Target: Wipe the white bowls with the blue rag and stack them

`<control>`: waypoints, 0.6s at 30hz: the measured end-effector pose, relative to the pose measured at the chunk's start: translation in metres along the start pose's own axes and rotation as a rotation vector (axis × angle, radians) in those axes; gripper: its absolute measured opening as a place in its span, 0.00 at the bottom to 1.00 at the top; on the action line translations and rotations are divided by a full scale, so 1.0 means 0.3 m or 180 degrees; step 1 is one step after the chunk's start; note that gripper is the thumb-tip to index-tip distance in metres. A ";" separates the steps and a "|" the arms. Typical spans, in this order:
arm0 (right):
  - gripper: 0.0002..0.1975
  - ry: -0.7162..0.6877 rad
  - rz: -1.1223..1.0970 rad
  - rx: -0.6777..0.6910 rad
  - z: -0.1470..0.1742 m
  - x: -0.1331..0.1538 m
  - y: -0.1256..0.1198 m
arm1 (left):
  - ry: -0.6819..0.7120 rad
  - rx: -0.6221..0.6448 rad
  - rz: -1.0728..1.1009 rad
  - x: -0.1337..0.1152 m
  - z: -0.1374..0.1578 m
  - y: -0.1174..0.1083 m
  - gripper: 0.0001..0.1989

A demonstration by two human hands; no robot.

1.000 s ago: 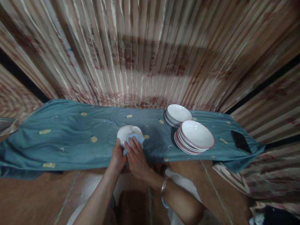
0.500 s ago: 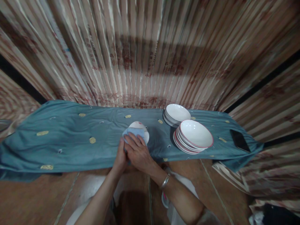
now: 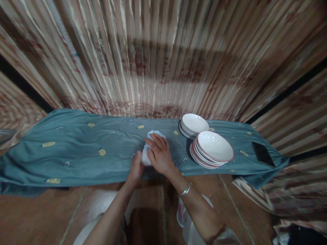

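Observation:
My left hand [image 3: 136,166] grips the near left edge of a small white dish [image 3: 145,159], its thumb up along the rim. Over the dish lies my right hand [image 3: 160,154], its fingers bent and pressing a light blue cloth [image 3: 156,132] against the surface. Most of the dish is covered by the cloth and fingers. Both hands are above the front part of a bench with a green cloth cover [image 3: 79,149]. A silver bangle [image 3: 185,190] circles my right wrist.
To the right stands a stack of red-rimmed white bowls [image 3: 214,146]. Behind it is another stack of white bowls [image 3: 194,124]. A black phone [image 3: 263,154] lies near the bench's right end. A striped curtain [image 3: 158,68] hangs behind the bench.
My right hand and the cloth have slid up and right across the dish, covering its far side. White now shows at the near left. My hands have moved apart slightly.

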State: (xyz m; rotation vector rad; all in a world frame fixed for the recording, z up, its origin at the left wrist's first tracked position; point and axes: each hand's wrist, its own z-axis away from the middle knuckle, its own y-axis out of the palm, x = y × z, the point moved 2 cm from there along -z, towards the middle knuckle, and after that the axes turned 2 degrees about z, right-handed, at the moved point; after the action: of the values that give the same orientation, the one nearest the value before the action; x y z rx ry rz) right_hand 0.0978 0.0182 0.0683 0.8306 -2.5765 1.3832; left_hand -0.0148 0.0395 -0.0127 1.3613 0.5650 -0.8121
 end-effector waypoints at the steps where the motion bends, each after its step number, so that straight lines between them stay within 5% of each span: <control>1: 0.19 0.0078 -0.0102 -0.0041 -0.004 -0.014 -0.004 | -0.0010 0.0022 -0.0053 0.000 -0.001 0.000 0.26; 9: 0.19 0.0867 -0.1494 -0.0262 -0.027 -0.143 0.007 | -0.0181 -0.0111 -0.0208 -0.024 0.013 0.022 0.25; 18: 0.19 0.2170 -0.2820 -0.0469 0.002 -0.265 0.118 | -0.0173 -0.0241 -0.0152 -0.051 0.028 0.030 0.27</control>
State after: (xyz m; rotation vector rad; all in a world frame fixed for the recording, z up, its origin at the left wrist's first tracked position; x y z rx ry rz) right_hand 0.1473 0.0664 0.0152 1.0417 -1.4734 0.9368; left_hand -0.0181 0.0341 0.0060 1.2571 0.5820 -0.8558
